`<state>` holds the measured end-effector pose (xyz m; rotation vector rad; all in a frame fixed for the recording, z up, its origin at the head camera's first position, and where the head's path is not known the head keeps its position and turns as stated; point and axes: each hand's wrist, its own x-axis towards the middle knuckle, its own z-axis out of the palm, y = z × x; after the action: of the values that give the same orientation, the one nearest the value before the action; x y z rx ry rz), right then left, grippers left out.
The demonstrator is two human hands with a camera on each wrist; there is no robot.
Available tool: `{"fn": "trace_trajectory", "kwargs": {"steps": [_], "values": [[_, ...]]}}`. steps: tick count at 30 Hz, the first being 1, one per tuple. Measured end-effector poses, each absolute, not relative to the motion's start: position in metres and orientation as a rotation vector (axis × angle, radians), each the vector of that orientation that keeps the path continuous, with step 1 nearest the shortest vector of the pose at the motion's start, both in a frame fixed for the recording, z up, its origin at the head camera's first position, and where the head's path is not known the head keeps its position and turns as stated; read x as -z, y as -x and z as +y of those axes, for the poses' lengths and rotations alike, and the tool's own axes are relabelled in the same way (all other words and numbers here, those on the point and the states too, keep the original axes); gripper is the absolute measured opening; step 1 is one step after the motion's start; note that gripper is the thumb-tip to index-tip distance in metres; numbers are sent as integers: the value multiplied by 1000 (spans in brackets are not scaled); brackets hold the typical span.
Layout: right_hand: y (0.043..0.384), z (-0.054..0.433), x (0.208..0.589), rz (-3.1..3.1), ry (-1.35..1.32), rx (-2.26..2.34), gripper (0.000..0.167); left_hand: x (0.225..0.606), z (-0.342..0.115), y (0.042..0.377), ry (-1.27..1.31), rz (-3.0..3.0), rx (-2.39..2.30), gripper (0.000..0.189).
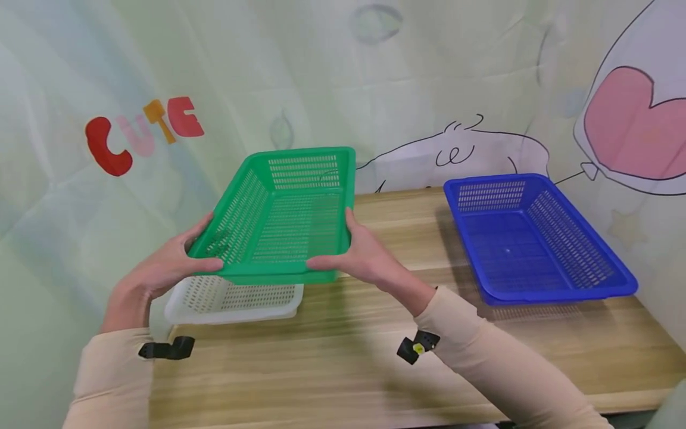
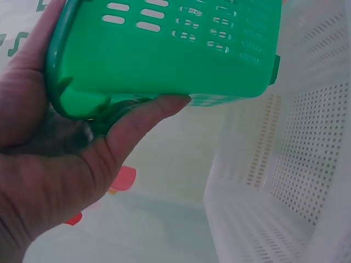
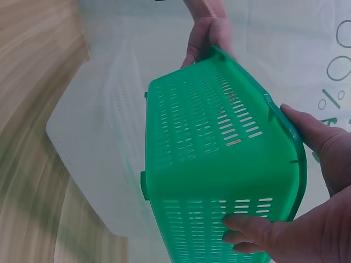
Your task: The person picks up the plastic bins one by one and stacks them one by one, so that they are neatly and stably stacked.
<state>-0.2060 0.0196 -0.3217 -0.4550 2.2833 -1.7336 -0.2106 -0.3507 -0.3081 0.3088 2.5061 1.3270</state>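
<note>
A green slotted plastic basket [image 1: 289, 226] is held up in the air by both hands, tilted so its inside faces the head camera. At its near left corner my left hand [image 1: 174, 259] grips the rim, thumb over the edge. My right hand [image 1: 370, 253] grips the near right corner, its thumb on the rim and its fingers against the outer side wall [image 3: 219, 216]. Below the green basket, and partly hidden by it, a white basket [image 1: 236, 304] rests at the table's left side. In the left wrist view the white basket [image 2: 312, 142] is apart from the green one.
A blue basket [image 1: 541, 250] stands on the right part of the wooden table [image 1: 321, 369]. Behind the table hangs a pale printed curtain [image 1: 300, 71] with a balloon drawing and coloured letters. Each forearm wears a black strap with a small device.
</note>
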Motion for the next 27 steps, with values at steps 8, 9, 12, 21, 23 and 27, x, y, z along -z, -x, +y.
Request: {"fn": "trace_trajectory", "kwargs": {"steps": [8, 9, 12, 21, 23, 27], "values": [[202, -5, 321, 2321, 481, 1665, 129, 315, -382, 202, -333, 2494, -1368, 96], [201, -7, 322, 2331, 481, 1644, 131, 317, -386, 201, -334, 2492, -1368, 95], [199, -15, 327, 2302, 534, 1660, 127, 320, -397, 198, -332, 2500, -1347, 94], [198, -26, 334, 2202, 720, 1709, 116, 322, -421, 195, -322, 2558, -1284, 90], [199, -29, 335, 2208, 719, 1677, 118, 323, -425, 194, -312, 2559, -1284, 91], [201, -33, 337, 2239, 697, 1609, 120, 325, -430, 192, -288, 2566, -1272, 91]]}}
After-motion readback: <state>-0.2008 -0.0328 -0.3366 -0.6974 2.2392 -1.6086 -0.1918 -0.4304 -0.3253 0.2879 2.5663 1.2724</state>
